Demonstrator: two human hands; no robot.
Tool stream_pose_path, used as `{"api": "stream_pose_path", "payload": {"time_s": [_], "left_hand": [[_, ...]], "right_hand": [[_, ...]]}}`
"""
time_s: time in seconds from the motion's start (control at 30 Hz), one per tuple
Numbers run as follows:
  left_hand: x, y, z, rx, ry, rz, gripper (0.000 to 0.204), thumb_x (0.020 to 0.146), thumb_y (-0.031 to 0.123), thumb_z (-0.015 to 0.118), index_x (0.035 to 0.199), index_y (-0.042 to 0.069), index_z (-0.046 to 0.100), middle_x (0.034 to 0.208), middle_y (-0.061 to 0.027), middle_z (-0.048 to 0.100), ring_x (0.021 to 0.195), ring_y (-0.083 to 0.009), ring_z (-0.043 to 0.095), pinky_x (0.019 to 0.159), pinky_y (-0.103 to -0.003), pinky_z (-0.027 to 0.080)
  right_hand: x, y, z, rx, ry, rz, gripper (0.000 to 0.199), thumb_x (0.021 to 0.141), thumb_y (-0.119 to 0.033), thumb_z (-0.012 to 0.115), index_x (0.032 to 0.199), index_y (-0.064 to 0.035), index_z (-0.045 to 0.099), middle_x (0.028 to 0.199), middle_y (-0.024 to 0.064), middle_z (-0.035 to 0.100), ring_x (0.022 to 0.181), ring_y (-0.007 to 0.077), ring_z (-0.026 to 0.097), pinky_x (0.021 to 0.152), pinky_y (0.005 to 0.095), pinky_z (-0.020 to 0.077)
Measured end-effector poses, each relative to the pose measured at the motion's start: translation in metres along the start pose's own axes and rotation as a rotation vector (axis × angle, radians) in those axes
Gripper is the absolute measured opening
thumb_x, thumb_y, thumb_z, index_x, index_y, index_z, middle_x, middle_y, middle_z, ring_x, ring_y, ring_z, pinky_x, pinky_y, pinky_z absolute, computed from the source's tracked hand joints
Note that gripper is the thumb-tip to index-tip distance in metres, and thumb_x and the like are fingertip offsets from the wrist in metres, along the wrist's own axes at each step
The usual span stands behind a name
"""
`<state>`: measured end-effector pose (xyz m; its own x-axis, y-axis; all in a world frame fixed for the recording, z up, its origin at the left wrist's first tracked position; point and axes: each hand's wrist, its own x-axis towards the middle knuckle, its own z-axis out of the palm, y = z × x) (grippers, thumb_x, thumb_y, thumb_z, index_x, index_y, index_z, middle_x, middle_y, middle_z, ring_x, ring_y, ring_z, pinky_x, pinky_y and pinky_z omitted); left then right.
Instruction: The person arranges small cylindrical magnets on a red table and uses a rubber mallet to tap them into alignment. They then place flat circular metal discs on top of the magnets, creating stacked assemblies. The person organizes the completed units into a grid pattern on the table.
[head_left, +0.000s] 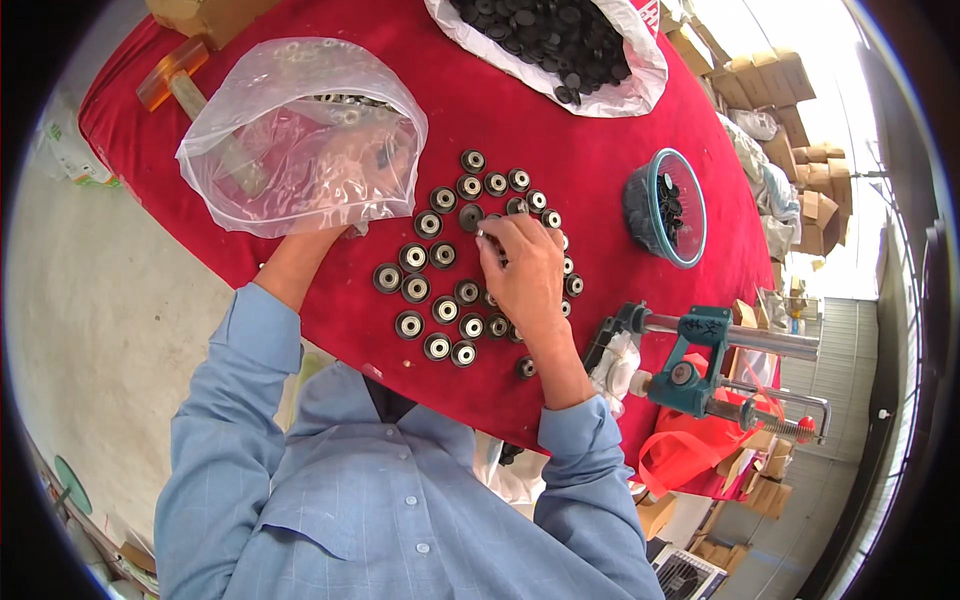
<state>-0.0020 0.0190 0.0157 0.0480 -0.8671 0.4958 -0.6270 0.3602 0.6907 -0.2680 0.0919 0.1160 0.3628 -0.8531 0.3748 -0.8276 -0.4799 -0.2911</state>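
My right hand (525, 268) pinches a small metal bit (480, 233) among black wheels (442, 256). My left hand (352, 168) inside clear bag (262, 110); how closed, I cannot tell.

Dark characters (704, 326) mark the green head of the hand press (684, 373) by the table (460, 110)'s right edge, and red-and-white print (651, 14) shows beside the white sack (650, 88) at the far edge; I can't read either reliably.
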Motion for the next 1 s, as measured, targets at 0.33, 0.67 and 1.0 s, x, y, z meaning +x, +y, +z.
{"api": "stream_pose_path", "payload": {"time_s": [0.33, 0.67, 1.0], "left_hand": [[0.003, 0.002, 0.002, -0.009, -0.004, 0.008, 0.017, 0.096, 0.013, 0.071, 0.108, 0.003, 0.073, 0.096, -0.0115, 0.075, 0.087, -0.0247, 0.072, 0.076, -0.039, 0.057], [0.002, 0.004, 0.000, -0.015, -0.003, 0.005, 0.016, 0.095, 0.013, 0.072, 0.107, 0.003, 0.073, 0.095, -0.0115, 0.075, 0.085, -0.0249, 0.072, 0.075, -0.039, 0.057], [0.011, 0.006, 0.003, -0.041, 0.002, 0.008, 0.016, 0.094, 0.012, 0.072, 0.106, 0.003, 0.074, 0.093, -0.0115, 0.075, 0.084, -0.0250, 0.072, 0.075, -0.040, 0.057]], "right_hand": [[0.008, 0.005, 0.027, -0.014, 0.120, -0.098, 0.019, 0.089, -0.005, 0.080, 0.108, -0.0062, 0.079, 0.105, 0.0047, 0.075, 0.095, 0.0266, 0.070, 0.091, 0.0427, 0.0497], [-0.015, -0.007, 0.026, -0.198, 0.062, -0.117, 0.040, 0.086, -0.002, 0.069, 0.125, -0.0033, 0.076, 0.125, 0.0057, 0.071, 0.115, 0.0256, 0.064, 0.099, 0.0438, 0.0447], [0.002, 0.013, -0.009, -0.031, 0.179, 0.106, 0.029, 0.089, 0.001, 0.068, 0.115, -0.0085, 0.077, 0.111, 0.0078, 0.076, 0.107, 0.0308, 0.070, 0.092, 0.0457, 0.0500]]}}
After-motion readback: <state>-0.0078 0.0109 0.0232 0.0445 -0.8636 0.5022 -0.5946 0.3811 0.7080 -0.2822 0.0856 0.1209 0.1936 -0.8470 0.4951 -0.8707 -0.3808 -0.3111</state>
